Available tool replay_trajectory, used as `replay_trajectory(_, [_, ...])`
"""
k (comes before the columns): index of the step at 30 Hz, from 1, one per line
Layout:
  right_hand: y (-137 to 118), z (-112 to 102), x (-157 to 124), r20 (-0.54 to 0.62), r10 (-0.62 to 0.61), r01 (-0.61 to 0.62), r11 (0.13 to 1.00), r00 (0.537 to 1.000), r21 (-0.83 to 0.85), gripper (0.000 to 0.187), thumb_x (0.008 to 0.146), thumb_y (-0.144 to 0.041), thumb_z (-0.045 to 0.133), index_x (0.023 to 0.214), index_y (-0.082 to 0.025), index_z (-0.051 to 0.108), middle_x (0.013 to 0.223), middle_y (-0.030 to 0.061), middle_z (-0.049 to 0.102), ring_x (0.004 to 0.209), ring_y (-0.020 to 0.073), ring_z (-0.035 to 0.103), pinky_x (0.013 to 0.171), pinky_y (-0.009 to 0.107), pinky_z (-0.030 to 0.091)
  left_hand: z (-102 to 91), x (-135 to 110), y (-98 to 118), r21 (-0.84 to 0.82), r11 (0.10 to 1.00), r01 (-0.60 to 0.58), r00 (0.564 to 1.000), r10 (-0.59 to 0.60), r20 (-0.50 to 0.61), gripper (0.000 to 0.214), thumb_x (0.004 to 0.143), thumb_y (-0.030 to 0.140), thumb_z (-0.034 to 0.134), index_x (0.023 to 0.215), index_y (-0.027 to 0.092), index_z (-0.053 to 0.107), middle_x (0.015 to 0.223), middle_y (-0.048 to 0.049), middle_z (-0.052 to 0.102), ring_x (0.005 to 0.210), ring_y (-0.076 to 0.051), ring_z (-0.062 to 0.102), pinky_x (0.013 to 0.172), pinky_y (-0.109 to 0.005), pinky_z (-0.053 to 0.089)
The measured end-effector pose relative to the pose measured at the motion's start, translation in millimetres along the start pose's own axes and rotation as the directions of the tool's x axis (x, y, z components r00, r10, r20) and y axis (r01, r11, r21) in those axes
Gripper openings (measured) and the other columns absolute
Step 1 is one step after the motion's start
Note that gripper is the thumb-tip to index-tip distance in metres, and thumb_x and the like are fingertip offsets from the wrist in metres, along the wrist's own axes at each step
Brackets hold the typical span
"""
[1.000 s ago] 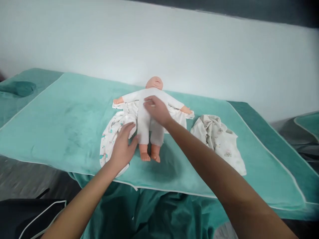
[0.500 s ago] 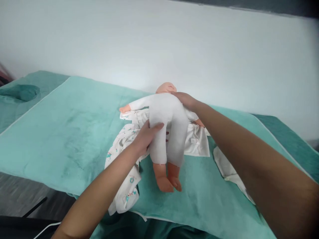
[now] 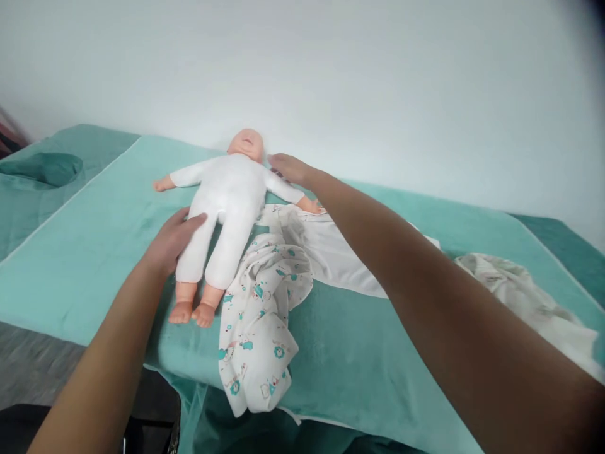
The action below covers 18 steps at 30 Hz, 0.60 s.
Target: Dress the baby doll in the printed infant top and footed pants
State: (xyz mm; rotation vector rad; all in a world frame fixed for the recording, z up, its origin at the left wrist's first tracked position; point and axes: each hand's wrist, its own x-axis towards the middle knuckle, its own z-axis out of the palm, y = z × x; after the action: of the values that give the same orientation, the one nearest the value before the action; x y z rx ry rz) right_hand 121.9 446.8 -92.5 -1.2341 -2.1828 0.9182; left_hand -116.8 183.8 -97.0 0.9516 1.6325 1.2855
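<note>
A baby doll (image 3: 225, 202) in a white body suit lies face up on the teal towel (image 3: 104, 239), head toward the wall. My left hand (image 3: 172, 239) rests with fingers stretched against the doll's hip and thigh. My right hand (image 3: 288, 169) reaches past the doll's shoulder beside its head, fingers flat. To the doll's right lies a white garment with teal prints (image 3: 258, 315), partly hanging over the towel's front edge, on top of a plain white cloth (image 3: 340, 252).
A crumpled pale printed cloth (image 3: 529, 296) lies at the far right of the towel. A dark teal pillow (image 3: 40, 167) sits at the far left. A white wall runs behind the bed. Dark teal sheet hangs below the front edge.
The doll was lifted off the white garments and set down to their left on the bare towel. Both hands travelled with it. The printed garment now lies to the doll's right.
</note>
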Motion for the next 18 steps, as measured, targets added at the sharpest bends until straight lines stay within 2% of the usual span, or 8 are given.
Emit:
replay_trajectory(2, [24,-22,-23,0.011,0.173,-0.164,0.952,0.985,-0.259,0.057,0.106,-0.056,0.027,0.112,-0.015,0.065,0.111,0.0158,0.076,0.09,0.022,0.07,0.086,0.037,0.054,4.8,-14,1,0.303,0.928,-0.217,0.935,0.287,-0.21,0.05,0.084,0.036,0.071,0.13,0.019,0.064,0.126,-0.0145,0.069,0.115,-0.034,0.066,0.101,-0.056,0.055])
replay_trajectory(3, [36,-36,-39,-0.003,0.24,-0.219,0.879,0.971,-0.424,0.056,0.107,-0.053,0.025,0.108,-0.016,0.066,0.108,0.0151,0.076,0.091,0.0219,0.07,0.088,0.036,0.052,11.0,-24,3,0.447,0.837,-0.317,0.87,0.444,-0.213,0.047,0.086,0.031,0.068,0.131,0.019,0.063,0.132,-0.0144,0.066,0.123,-0.034,0.063,0.107,-0.057,0.051])
replay_trajectory(5, [58,-65,-78,-0.038,0.314,-0.285,0.797,0.949,-0.532,0.051,0.103,-0.056,0.039,0.099,-0.015,0.069,0.104,0.0182,0.076,0.098,0.0275,0.068,0.091,0.039,0.048,30.1,-47,6,0.63,0.576,-0.521,0.752,0.659,0.02,0.046,0.089,0.018,0.058,0.135,0.021,0.061,0.139,-0.0132,0.063,0.134,-0.033,0.056,0.116,-0.055,0.045])
replay_trajectory(7, [70,-85,-120,-0.015,0.374,-0.301,0.719,0.927,-0.626,0.052,0.098,-0.063,0.046,0.106,-0.016,0.068,0.108,0.0175,0.075,0.1,0.0295,0.067,0.086,0.039,0.047,54.2,-68,6,0.65,0.31,-0.693,0.65,0.658,0.379,0.058,0.088,0.006,0.049,0.143,0.023,0.057,0.147,-0.0121,0.058,0.144,-0.032,0.048,0.121,-0.055,0.039])
replay_trajectory(9, [71,-94,-156,0.058,0.386,-0.235,0.666,0.921,-0.708,0.053,0.095,-0.064,0.05,0.116,-0.018,0.066,0.116,0.0167,0.074,0.101,0.0303,0.067,0.081,0.037,0.047,77.3,-79,2,0.629,0.124,-0.768,0.58,0.552,0.599,0.073,0.083,-0.004,0.044,0.149,0.025,0.051,0.159,-0.0119,0.048,0.153,-0.034,0.037,0.124,-0.061,0.032])
replay_trajectory(14, [27,-76,-228,0.218,0.238,-0.002,0.679,0.946,-0.734,0.032,0.096,-0.041,0.054,0.119,-0.021,0.064,0.121,0.0126,0.072,0.107,0.0293,0.066,0.081,0.034,0.045,110.4,-82,-2,0.668,-0.029,-0.743,0.588,0.447,0.674,0.042,0.086,-0.001,0.045,0.114,0.015,0.073,0.158,-0.0196,0.048,0.152,-0.043,0.036,0.12,-0.071,0.03])
replay_trajectory(16, [1,-62,-261,0.267,0.143,0.088,0.712,0.953,-0.696,0.029,0.097,-0.035,0.054,0.122,-0.024,0.062,0.124,0.0093,0.071,0.11,0.0269,0.066,0.084,0.033,0.045,121.0,-91,7,0.64,-0.035,-0.767,0.549,0.48,0.684,0.033,0.088,0.003,0.047,0.106,0.014,0.073,0.155,-0.0205,0.051,0.15,-0.04,0.039,0.12,-0.067,0.031])
replay_trajectory(18, [-25,-51,-300,0.364,-0.024,0.257,0.751,0.931,-0.607,0.03,0.097,-0.029,0.052,0.125,-0.023,0.061,0.125,0.0094,0.07,0.109,0.0258,0.067,0.083,0.033,0.046,135.1,-107,19,0.567,-0.031,-0.823,0.472,0.518,0.713,0.041,0.085,0.003,0.051,0.12,0.015,0.068,0.159,-0.0184,0.047,0.151,-0.035,0.039,0.123,-0.06,0.031])
